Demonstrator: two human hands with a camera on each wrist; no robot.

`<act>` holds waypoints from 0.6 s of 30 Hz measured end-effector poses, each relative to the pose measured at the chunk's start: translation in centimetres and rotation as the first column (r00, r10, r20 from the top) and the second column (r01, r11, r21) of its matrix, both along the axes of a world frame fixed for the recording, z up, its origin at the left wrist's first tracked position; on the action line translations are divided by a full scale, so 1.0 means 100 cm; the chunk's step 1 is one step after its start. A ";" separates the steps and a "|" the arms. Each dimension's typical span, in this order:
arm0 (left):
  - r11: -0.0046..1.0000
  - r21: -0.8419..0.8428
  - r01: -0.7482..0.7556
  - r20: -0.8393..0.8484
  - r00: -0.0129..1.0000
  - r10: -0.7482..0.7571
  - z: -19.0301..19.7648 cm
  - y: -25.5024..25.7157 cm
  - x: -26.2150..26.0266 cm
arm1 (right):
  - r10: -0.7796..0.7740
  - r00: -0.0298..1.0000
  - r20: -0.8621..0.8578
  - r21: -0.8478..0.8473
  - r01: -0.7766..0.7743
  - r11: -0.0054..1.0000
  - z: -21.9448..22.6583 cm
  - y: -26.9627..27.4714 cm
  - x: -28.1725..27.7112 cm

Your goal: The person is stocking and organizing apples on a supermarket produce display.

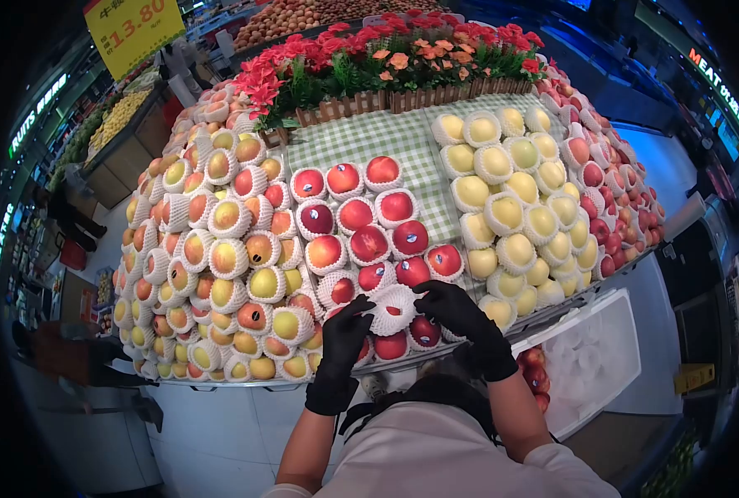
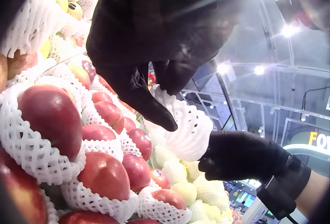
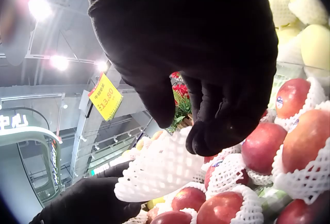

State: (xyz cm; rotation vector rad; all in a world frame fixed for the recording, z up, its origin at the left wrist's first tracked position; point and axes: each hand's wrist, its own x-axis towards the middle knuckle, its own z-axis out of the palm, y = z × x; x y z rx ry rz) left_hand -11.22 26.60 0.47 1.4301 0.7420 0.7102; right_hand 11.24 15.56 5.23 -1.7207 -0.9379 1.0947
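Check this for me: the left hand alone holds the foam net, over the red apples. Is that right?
Not quite: it isn't the left hand alone. The right hand also holds the foam net, as the head view shows. It is over the red apples, as you say.

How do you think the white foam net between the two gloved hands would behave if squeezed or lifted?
The foam net looks light and springy, given its thin open mesh. It would probably flex rather than hold stiff, as its edge already looks uneven.
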 end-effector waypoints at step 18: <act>0.984 0.148 -0.096 -0.057 0.993 0.105 -0.001 -0.003 -0.010 | -0.202 0.971 0.129 0.388 0.138 0.911 -0.056 -0.002 0.070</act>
